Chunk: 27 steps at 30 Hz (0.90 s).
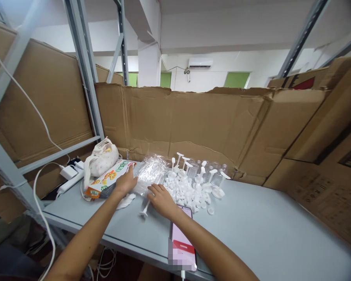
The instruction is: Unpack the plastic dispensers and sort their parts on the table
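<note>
My left hand [126, 182] is at the right end of an orange and white box [111, 179], index finger stretched out; what lies under its palm is hidden. My right hand [161, 200] rests fingers down at the lower edge of a clear crinkled plastic bag [152, 171]. Below its fingertips a white pump piece [145, 210] leans on the grey table [251, 218], and I cannot make out whether the fingers grip it. Right of the bag lies a heap of small white caps [187, 191], with several white pump heads and clear bottles [194, 169] behind.
A phone [183, 242] with a cable lies below my right forearm. A white cloth bag [102, 158] and a power strip [71, 181] sit at the left. Cardboard walls [193, 121] and metal posts surround the table.
</note>
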Each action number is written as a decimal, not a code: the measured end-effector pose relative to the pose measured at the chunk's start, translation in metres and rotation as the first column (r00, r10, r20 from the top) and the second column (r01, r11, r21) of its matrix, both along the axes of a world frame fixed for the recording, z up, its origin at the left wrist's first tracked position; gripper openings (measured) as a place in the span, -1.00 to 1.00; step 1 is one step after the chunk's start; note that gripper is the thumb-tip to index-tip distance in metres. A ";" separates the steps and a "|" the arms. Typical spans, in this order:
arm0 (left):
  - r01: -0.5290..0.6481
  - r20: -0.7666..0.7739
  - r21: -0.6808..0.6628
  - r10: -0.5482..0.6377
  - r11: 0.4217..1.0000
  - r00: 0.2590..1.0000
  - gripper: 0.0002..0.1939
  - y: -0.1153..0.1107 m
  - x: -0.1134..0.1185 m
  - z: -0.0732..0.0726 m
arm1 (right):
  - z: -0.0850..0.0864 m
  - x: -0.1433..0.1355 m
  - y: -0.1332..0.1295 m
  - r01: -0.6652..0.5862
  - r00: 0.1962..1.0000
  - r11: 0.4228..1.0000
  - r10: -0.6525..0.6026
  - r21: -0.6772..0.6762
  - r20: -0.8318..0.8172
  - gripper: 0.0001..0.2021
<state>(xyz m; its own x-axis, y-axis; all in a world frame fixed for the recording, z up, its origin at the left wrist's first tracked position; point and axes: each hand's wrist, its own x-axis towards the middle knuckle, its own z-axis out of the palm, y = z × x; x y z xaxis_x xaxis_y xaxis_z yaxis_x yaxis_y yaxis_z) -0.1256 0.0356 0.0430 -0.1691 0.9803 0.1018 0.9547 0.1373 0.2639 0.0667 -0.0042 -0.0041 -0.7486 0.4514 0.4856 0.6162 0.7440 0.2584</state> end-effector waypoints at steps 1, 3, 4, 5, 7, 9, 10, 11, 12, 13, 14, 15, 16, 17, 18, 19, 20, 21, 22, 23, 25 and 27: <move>-0.004 -0.042 -0.006 0.004 1.000 0.999 -0.38 -0.001 0.003 0.001 | 0.000 0.000 0.000 -0.009 1.000 1.000 0.009 0.019 0.002 -0.89; -0.008 -0.098 -0.019 0.006 1.000 0.995 -0.38 -0.003 0.008 0.002 | 0.001 0.000 -0.001 -0.020 1.000 0.999 0.020 0.039 0.003 -0.89; -0.010 -0.117 -0.026 0.007 1.000 0.993 -0.38 -0.003 0.010 0.002 | 0.002 0.001 -0.002 -0.023 1.000 0.999 0.023 0.048 -0.011 -0.89; -0.012 -0.133 -0.032 0.008 0.999 0.991 -0.37 -0.003 0.011 0.002 | 0.004 0.003 -0.003 -0.025 0.999 0.998 0.028 0.063 -0.042 -0.89; -0.010 -0.156 -0.037 0.004 0.999 0.988 -0.36 -0.003 0.012 0.001 | 0.009 0.006 -0.007 -0.034 0.987 0.993 0.051 0.111 -0.154 -0.86; -0.002 -0.172 -0.038 -0.005 0.999 0.985 -0.36 -0.002 0.012 0.000 | 0.016 0.011 -0.011 -0.046 0.953 0.986 0.091 0.160 -0.288 -0.82; 0.004 -0.181 -0.044 -0.012 0.999 0.983 -0.37 -0.002 0.012 0.000 | 0.020 0.014 -0.012 -0.052 0.934 0.983 0.110 0.175 -0.340 -0.80; 0.013 -0.194 -0.053 -0.023 0.999 0.981 -0.38 -0.003 0.012 0.000 | 0.025 0.017 -0.015 -0.057 0.915 0.981 0.126 0.186 -0.384 -0.78; 0.025 -0.209 -0.062 -0.038 0.998 0.977 -0.39 -0.003 0.012 0.000 | 0.030 0.021 -0.017 -0.060 0.896 0.979 0.139 0.194 -0.422 -0.76; 0.040 -0.225 -0.070 -0.055 0.997 0.973 -0.41 -0.003 0.012 0.001 | 0.035 0.026 -0.019 -0.063 0.876 0.978 0.150 0.199 -0.458 -0.74; 0.058 -0.239 -0.075 -0.075 0.995 0.968 -0.42 -0.003 0.012 0.001 | 0.040 0.031 -0.022 -0.067 0.855 0.976 0.162 0.205 -0.493 -0.71; 0.076 -0.250 -0.078 -0.093 0.994 0.964 -0.45 -0.003 0.013 0.001 | 0.046 0.037 -0.025 -0.073 0.832 0.974 0.177 0.213 -0.526 -0.69; 0.091 -0.258 -0.079 -0.108 0.993 0.960 -0.49 -0.004 0.013 0.002 | 0.051 0.043 -0.029 -0.081 0.809 0.972 0.193 0.219 -0.555 -0.66; 0.100 -0.262 -0.079 -0.118 0.992 0.958 -0.52 -0.005 0.014 0.002 | 0.056 0.050 -0.032 -0.093 0.786 0.969 0.212 0.229 -0.581 -0.64; 0.101 -0.266 -0.077 -0.117 0.992 0.957 -0.56 -0.006 0.015 0.002 | 0.060 0.058 -0.036 -0.103 0.763 0.966 0.230 0.237 -0.604 -0.62; 0.094 -0.272 -0.071 -0.110 0.993 0.956 -0.59 -0.007 0.017 0.002 | 0.064 0.065 -0.040 -0.113 0.746 0.964 0.242 0.241 -0.621 -0.61; 0.082 -0.280 -0.061 -0.095 0.995 0.955 -0.60 -0.010 0.019 0.003 | 0.067 0.073 -0.044 -0.118 0.730 0.962 0.252 0.246 -0.635 -0.61; 0.064 -0.288 -0.047 -0.075 0.997 0.955 -0.60 -0.012 0.021 0.003 | 0.070 0.080 -0.048 -0.119 0.720 0.961 0.256 0.249 -0.645 -0.61; 0.044 -0.298 -0.020 -0.048 0.999 0.953 -0.59 -0.014 0.024 0.003 | 0.072 0.087 -0.052 -0.116 0.712 0.960 0.259 0.255 -0.653 -0.61; 0.029 -0.309 0.024 -0.020 0.999 0.951 -0.58 -0.016 0.027 0.003 | 0.074 0.094 -0.056 -0.108 0.705 0.958 0.262 0.265 -0.659 -0.61; 0.055 -0.328 0.138 -0.006 0.989 0.945 -0.58 -0.016 0.034 0.004 | 0.078 0.106 -0.064 -0.083 0.690 0.953 0.266 0.291 -0.674 -0.62; 0.190 -0.339 0.232 -0.104 0.954 0.935 -0.60 -0.008 0.041 0.005 | 0.082 0.115 -0.071 -0.050 0.670 0.949 0.263 0.311 -0.694 -0.62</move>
<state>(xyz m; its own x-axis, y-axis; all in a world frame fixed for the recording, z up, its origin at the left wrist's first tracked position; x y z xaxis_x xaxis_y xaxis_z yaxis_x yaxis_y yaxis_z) -0.0841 0.0276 0.0484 0.0587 0.9241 0.3776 0.9978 -0.0425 -0.0511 0.1814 -0.0749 0.0775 -0.1647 0.1473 0.9753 0.5670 0.8232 -0.0286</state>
